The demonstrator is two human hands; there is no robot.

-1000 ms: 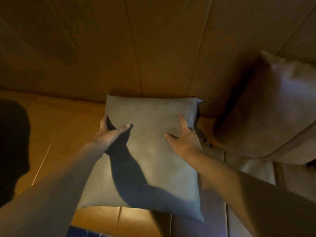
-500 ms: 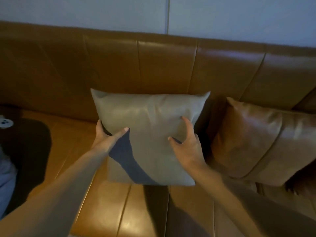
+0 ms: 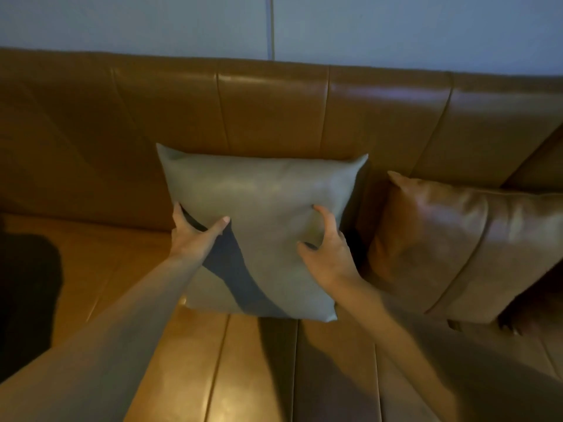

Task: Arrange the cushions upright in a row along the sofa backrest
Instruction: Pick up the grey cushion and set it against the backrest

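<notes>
Cushions sit along your sofa's backrest (image 3: 274,111): the grey cushion (image 3: 268,202) stands upright in the middle, its top edge leaning on the brown leather, its bottom edge resting on the seat (image 3: 182,360). A dark shadow from your left arm runs diagonally across its lower front.

Your left hand (image 3: 192,239) grips the grey cushion's left edge. The thumb lies across the front face, pointing right, and the fingers wrap behind the edge, where you cannot see them; the edge is pinched between thumb and fingers.

Your right hand (image 3: 327,254) is on the front face near the right edge. Its fingers are curled and spread, fingertips and thumb pressing into the cover. It does not wrap the edge; whether it pinches a fold of the cover cannot be told.

Just beside the grey one, to the right, the brown cushion (image 3: 457,248) leans back against the backrest, tilted more than the grey. A narrow dark gap shows between the two, so they look apart, though the lower part of that gap is hidden behind your right hand.

Behind the sofa runs a pale wall (image 3: 396,28) with a vertical seam. At the far left of the seat lies a dark shape (image 3: 27,287), too dim to identify.
</notes>
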